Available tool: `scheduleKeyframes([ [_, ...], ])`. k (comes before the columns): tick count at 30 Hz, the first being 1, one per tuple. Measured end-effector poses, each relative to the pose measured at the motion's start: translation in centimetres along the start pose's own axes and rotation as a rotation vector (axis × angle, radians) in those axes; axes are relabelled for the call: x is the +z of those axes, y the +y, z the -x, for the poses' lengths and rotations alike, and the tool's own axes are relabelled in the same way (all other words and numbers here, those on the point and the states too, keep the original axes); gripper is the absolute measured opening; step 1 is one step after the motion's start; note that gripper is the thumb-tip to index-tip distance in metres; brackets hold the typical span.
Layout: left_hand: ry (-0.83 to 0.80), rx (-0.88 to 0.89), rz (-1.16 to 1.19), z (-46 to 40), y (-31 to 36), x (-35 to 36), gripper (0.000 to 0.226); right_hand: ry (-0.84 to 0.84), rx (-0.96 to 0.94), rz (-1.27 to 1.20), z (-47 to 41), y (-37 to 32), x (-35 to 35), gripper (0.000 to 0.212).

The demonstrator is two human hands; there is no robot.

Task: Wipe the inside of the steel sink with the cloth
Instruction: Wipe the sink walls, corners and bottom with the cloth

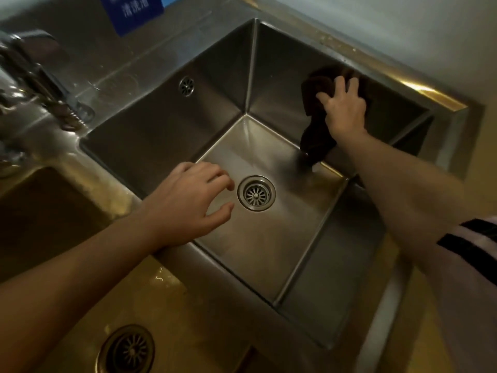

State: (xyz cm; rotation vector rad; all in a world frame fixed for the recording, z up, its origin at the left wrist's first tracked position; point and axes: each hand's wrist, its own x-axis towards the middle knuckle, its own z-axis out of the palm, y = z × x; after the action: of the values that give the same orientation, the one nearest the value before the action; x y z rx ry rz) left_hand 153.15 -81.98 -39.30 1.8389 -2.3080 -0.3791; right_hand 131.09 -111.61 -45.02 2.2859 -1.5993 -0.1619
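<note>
A deep square steel sink (150, 135) fills the middle of the view, with a round drain (256, 193) in its floor. My right hand (344, 109) presses a dark brown cloth (314, 141) flat against the sink's right inner wall, fingers spread over it; the cloth's lower end hangs down to the sink floor. My left hand (188, 200) hovers over the sink's left edge, fingers loosely curled and holding nothing.
A second basin with its own drain (126, 351) lies at lower left. A faucet (32, 76) stands at upper left by the steel backsplash, which bears a blue sign (131, 12). An overflow hole (186, 86) sits in the back wall.
</note>
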Motion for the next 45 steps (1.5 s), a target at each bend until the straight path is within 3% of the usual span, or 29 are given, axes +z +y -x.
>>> scheduleKeyframes([
  [6,-0.008,-0.002,-0.014,-0.1,-0.3,0.5,0.051,-0.031,-0.145,0.217,0.3,0.9,-0.9,0.061],
  [13,0.039,0.003,-0.014,0.0,-0.9,1.1,0.046,-0.173,-0.402,0.374,-1.3,-3.3,5.9,0.042],
  [23,0.096,-0.009,0.021,-0.2,-1.3,1.4,0.042,-0.253,-0.304,0.204,-1.9,-7.1,9.4,0.039],
  [27,0.08,-0.005,0.017,-0.2,-1.1,1.2,0.043,-0.175,-0.264,0.164,-2.0,-5.7,6.5,0.036],
  [37,0.005,-0.042,0.007,-0.1,-0.5,0.5,0.055,0.083,-0.26,0.198,-1.6,0.6,-2.6,0.061],
  [45,0.094,-0.062,-0.011,-0.2,-0.9,1.2,0.044,-0.093,-0.352,0.294,-2.4,-4.3,2.7,0.046],
])
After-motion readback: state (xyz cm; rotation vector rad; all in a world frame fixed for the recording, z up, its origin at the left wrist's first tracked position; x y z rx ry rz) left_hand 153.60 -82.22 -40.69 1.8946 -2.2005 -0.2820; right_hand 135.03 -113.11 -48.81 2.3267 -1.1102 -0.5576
